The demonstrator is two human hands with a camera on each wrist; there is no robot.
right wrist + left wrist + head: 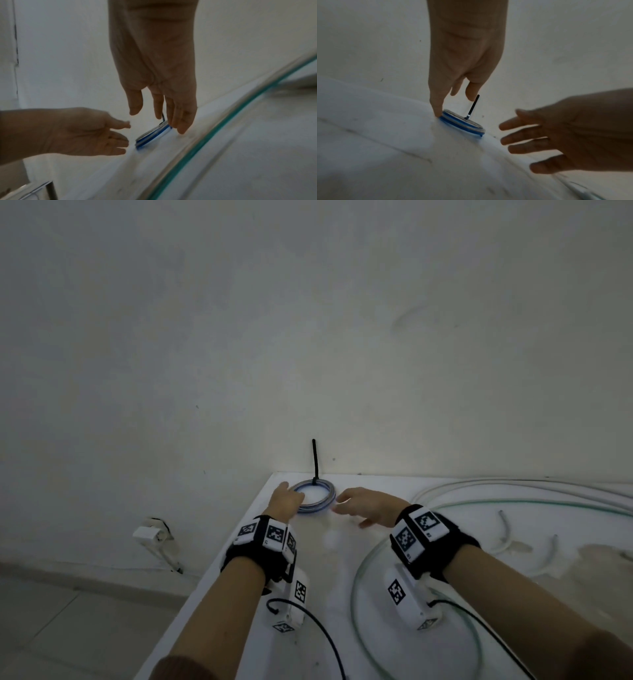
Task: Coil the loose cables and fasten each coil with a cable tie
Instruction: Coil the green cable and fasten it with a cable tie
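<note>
Head view, tied blue coil [317,497] partly hidden by left hand [284,501], right hand [368,506] blurred, both hands slack-fingered, empty

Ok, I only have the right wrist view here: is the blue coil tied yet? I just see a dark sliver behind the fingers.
Observer: Yes. The head view shows a black cable tie on the far side of the blue coil, its tail standing straight up.
Operator: Is the left hand gripping the coil?
Observer: No. In the left wrist view the left hand only touches the coil's rim with one straight fingertip.
Operator: Anything left to coil?
Observer: The head view shows a white cable lying loose near the wall.
</note>
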